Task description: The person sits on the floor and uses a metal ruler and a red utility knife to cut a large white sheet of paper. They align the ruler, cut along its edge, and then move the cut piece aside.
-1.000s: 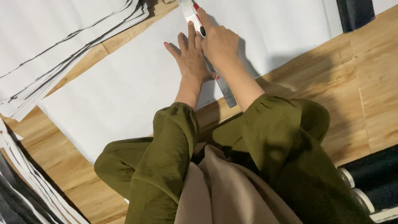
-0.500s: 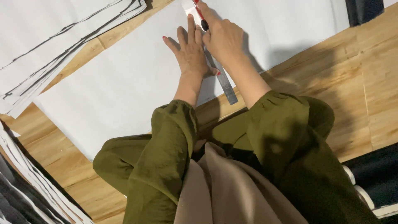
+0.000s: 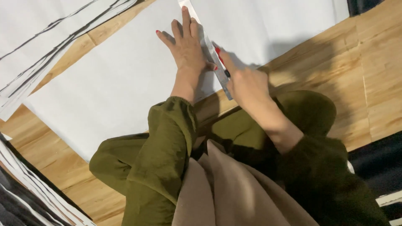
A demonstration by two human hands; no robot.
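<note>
1. Your left hand (image 3: 186,50) lies flat and open, fingers spread, on the big white sheet of paper (image 3: 117,75). Its thumb side presses on the metal ruler (image 3: 208,45). It clasps nothing; it only bears down.
2. The ruler lies slantwise on the paper. Its far end is at the top edge of the view and its near end reaches the paper's border, just in front of your knees.
3. Your right hand (image 3: 247,86) is closed around a slim red-and-black tool (image 3: 222,69). The tool is laid against the ruler's right edge near the near end. You cannot tell from here whether it is a pen or a cutter, and its tip is hidden.
4. As a judgement, the step in hand is a straight stroke along the ruler. The tool sits close to the near end of the ruler.
5. The next move calls for steady weight from your left palm so the ruler does not pivot. Keep the tool tight against the edge, and keep your fingertips back from that edge.
6. The paper rests on the wooden floor (image 3: 335,62) where you kneel. A stack of white sheets with black lines (image 3: 42,37) lies well apart at the upper left.
</note>
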